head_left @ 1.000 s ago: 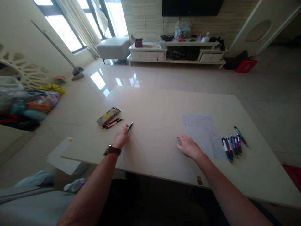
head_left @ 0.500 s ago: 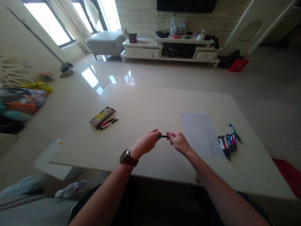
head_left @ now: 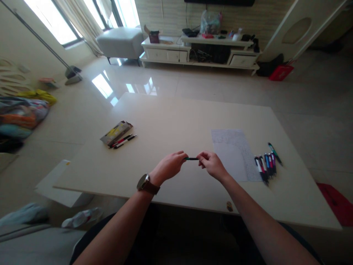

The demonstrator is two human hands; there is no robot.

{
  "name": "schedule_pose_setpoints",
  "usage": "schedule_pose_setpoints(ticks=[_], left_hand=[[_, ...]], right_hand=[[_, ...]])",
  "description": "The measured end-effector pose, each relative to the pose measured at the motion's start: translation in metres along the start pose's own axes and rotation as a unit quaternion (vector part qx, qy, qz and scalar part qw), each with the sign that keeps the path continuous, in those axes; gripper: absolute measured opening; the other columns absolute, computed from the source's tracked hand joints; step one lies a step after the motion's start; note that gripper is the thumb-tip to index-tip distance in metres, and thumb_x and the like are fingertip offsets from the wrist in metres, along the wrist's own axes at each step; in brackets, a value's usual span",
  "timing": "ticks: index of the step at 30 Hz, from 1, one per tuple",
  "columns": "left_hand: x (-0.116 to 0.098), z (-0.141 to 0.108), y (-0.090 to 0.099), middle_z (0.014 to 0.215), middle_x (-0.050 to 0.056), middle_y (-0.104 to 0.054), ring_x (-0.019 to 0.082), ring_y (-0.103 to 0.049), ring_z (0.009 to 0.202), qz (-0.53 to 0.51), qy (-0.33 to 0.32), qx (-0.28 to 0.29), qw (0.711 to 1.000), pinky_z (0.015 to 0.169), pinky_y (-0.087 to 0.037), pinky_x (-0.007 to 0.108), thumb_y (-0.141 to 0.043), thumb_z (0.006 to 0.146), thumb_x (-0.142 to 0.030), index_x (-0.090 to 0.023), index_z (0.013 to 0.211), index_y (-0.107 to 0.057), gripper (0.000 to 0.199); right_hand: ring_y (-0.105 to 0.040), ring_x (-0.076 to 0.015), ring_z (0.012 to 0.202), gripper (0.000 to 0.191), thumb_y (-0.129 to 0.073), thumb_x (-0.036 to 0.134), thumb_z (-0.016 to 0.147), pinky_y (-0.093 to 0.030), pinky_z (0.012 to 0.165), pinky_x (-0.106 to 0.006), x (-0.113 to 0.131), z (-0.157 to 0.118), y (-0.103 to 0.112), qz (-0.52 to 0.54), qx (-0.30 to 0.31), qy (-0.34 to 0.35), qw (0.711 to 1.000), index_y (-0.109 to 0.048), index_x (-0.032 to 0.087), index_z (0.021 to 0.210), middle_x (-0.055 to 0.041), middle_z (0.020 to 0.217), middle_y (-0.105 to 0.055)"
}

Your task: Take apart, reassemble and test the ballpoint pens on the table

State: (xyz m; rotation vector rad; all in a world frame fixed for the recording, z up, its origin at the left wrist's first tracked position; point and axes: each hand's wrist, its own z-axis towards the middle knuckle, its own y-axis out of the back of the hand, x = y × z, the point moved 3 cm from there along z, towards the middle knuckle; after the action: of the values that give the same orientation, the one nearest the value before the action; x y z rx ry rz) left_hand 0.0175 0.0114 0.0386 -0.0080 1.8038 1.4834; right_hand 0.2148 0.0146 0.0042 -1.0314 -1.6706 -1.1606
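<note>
A dark green and black pen [head_left: 192, 159] is held level between my two hands, above the near part of the white table [head_left: 171, 121]. My left hand [head_left: 173, 163], with a watch on its wrist, is closed on the green end. The fingertips of my right hand [head_left: 211, 163] pinch the black end. To the right of my right hand lies a sheet of lined paper [head_left: 230, 154] with writing on it. Beyond its right edge are several pens [head_left: 266, 165] in a row, and a green pen [head_left: 274, 152] lies apart from them at an angle.
On the table's left side lies a grey and yellow pen box [head_left: 117, 132] with pens [head_left: 122, 141] beside it. A small brown object [head_left: 229, 206] sits at the table's near edge. Across the floor stand a white TV cabinet [head_left: 165, 55] and a grey ottoman [head_left: 121, 42].
My right hand has shifted slightly right along the pen, and a little more of its black part shows between the hands. The whole view has tilted slightly downward.
</note>
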Motion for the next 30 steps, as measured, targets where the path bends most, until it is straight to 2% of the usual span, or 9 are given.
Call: schedule_pose_setpoints(ticks=[3, 8, 11, 13, 17, 19, 22, 26, 30], left_hand=[[-0.001, 0.001, -0.002, 0.101, 0.006, -0.067, 0.018, -0.064, 0.090, 0.009, 0.002, 0.006, 1.000, 0.080, -0.049, 0.029, -0.042, 0.101, -0.026, -0.021, 0.107, -0.065, 0.024], [-0.002, 0.003, -0.004, 0.101, 0.005, -0.066, 0.018, -0.064, 0.089, 0.012, -0.004, 0.006, 1.000, 0.078, -0.048, 0.029, -0.043, 0.101, -0.025, -0.022, 0.107, -0.064, 0.023], [-0.001, 0.005, -0.005, 0.098, 0.005, -0.066, 0.018, -0.063, 0.086, 0.012, 0.003, 0.004, 1.000, 0.075, -0.047, 0.029, -0.042, 0.101, -0.025, -0.022, 0.105, -0.063, 0.022], [0.000, 0.006, -0.005, 0.098, 0.005, -0.066, 0.018, -0.063, 0.085, 0.009, 0.006, 0.002, 1.000, 0.075, -0.047, 0.029, -0.042, 0.101, -0.025, -0.022, 0.104, -0.063, 0.022], [0.001, 0.005, -0.004, 0.100, 0.006, -0.066, 0.018, -0.063, 0.087, 0.010, 0.004, 0.004, 1.000, 0.075, -0.046, 0.030, -0.042, 0.101, -0.025, -0.022, 0.106, -0.063, 0.022], [0.001, 0.005, -0.003, 0.100, 0.006, -0.066, 0.018, -0.064, 0.087, 0.015, 0.010, 0.002, 1.000, 0.075, -0.046, 0.029, -0.041, 0.101, -0.025, -0.022, 0.105, -0.063, 0.022], [0.002, 0.004, -0.002, 0.099, 0.006, -0.067, 0.018, -0.064, 0.087, 0.018, 0.014, -0.002, 1.000, 0.075, -0.046, 0.029, -0.040, 0.102, -0.026, -0.022, 0.106, -0.063, 0.023], [0.004, 0.003, -0.002, 0.102, 0.006, -0.068, 0.018, -0.065, 0.089, 0.015, 0.012, -0.005, 1.000, 0.075, -0.046, 0.029, -0.040, 0.102, -0.027, -0.022, 0.108, -0.062, 0.023], [0.003, 0.003, -0.001, 0.101, 0.006, -0.068, 0.019, -0.065, 0.089, 0.022, 0.008, -0.015, 1.000, 0.076, -0.046, 0.030, -0.040, 0.102, -0.027, -0.022, 0.107, -0.061, 0.022]], right_hand=[[-0.062, -0.0174, 0.076, 0.037, -0.076, 0.043, 0.069, -0.049, 0.064, -0.029, 0.001, -0.001, 0.005, -0.025, -0.029, 0.035, 0.999, -0.063, 0.018, 0.093, -0.0070, 0.091, -0.068], [-0.054, -0.0154, 0.059, 0.034, -0.054, 0.050, 0.087, -0.044, 0.058, -0.030, 0.002, -0.001, 0.004, -0.031, 0.022, 0.000, 0.999, -0.062, 0.017, 0.080, -0.0046, 0.069, -0.063], [-0.058, -0.0158, 0.068, 0.028, -0.072, 0.040, 0.073, -0.046, 0.061, -0.029, 0.007, -0.001, 0.007, -0.061, -0.014, 0.029, 0.998, -0.064, 0.018, 0.087, -0.0062, 0.086, -0.066], [-0.060, -0.0170, 0.074, 0.031, -0.073, 0.043, 0.073, -0.047, 0.064, -0.029, 0.007, 0.000, 0.008, -0.062, -0.025, 0.031, 0.997, -0.065, 0.018, 0.090, -0.0068, 0.091, -0.067], [-0.055, -0.0156, 0.063, 0.033, -0.051, 0.048, 0.089, -0.044, 0.061, -0.029, 0.002, 0.002, 0.005, -0.037, 0.007, 0.002, 0.999, -0.063, 0.018, 0.081, -0.0036, 0.068, -0.063], [-0.057, -0.0156, 0.066, 0.024, -0.063, 0.042, 0.080, -0.045, 0.062, -0.029, 0.002, 0.003, 0.005, -0.034, -0.003, 0.012, 0.999, -0.064, 0.018, 0.085, -0.0042, 0.077, -0.065], [-0.062, -0.0185, 0.083, 0.032, -0.074, 0.039, 0.070, -0.048, 0.067, -0.029, 0.005, 0.004, 0.005, -0.016, -0.034, 0.022, 0.999, -0.065, 0.019, 0.094, -0.0067, 0.094, -0.068], [-0.059, -0.0155, 0.065, 0.035, -0.065, 0.052, 0.079, -0.046, 0.060, -0.029, 0.001, 0.006, 0.000, 0.046, -0.017, -0.014, 0.999, -0.062, 0.017, 0.082, -0.0047, 0.074, -0.066], [-0.056, -0.0132, 0.059, 0.034, -0.076, 0.045, 0.071, -0.044, 0.059, -0.028, 0.001, 0.006, -0.003, 0.116, -0.027, -0.022, 0.993, -0.066, 0.015, 0.085, -0.0020, 0.069, -0.064]])
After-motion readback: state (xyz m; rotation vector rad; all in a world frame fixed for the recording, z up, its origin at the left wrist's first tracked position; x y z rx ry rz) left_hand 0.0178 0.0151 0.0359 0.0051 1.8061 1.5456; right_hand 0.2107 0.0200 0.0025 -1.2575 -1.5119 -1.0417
